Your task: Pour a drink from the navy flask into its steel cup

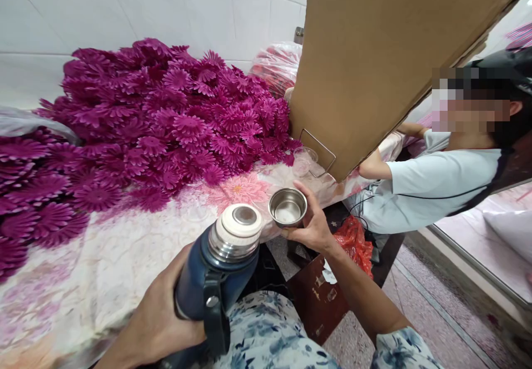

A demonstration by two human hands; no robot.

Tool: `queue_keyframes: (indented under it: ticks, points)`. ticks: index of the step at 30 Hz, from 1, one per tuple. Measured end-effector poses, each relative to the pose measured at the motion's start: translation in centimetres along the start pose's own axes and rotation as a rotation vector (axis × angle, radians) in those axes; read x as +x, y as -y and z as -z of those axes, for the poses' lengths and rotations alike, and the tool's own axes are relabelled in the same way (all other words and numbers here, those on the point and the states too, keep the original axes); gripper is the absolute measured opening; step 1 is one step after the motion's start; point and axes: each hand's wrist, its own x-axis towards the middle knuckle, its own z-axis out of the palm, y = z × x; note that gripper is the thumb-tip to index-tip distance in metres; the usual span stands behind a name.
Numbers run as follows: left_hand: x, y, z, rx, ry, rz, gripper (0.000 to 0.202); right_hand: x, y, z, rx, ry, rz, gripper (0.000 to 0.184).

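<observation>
The dark blue flask [208, 286] sits low in the middle of the view, tilted towards the steel cup [287, 208], which is just beside its pale stopper [243, 218] and apart from it. The left hand [160, 322] has its grip wrapped around the flask's body. The flask's base is hidden behind that hand and cut off by the bottom edge. The right hand [315, 229] holds the cup from the side and beneath, at the worktop's edge. Whether there is liquid in the cup is hard to tell (the inside only shines).

The worktop [124, 258] carries a pale flowered cloth. Behind it is a white tiled wall [124, 9], and the floor [415, 313] is speckled stone.

One flask, one steel cup and one clear plastic cup [303, 161] show. The plastic cup stands by a wire loop [320, 153] under a big cardboard sheet [374, 53], which hides the far right of the worktop. The magenta flowers [166, 114] lie heaped, too many to count. One red bag [353, 241] sits lower down, and one other person [432, 186] leans in at the right, partly behind the cardboard.
</observation>
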Motion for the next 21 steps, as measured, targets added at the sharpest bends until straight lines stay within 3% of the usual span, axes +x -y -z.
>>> queue_keyframes:
  ticks: [5,13,21]
  points:
    - [0.1,0.2,0.4,0.034,0.041,0.032,0.076,0.7,0.1,-0.5,-0.045,0.059,0.102,0.080]
    - [0.1,-1.3,1.6,-0.027,0.192,0.069,0.084,0.9,1.1,-0.9,-0.136,0.081,0.152,0.080]
    - [0.3,-2.0,2.0,-0.030,0.267,0.124,0.084,1.1,0.6,-1.2,-0.215,0.081,0.199,0.082]
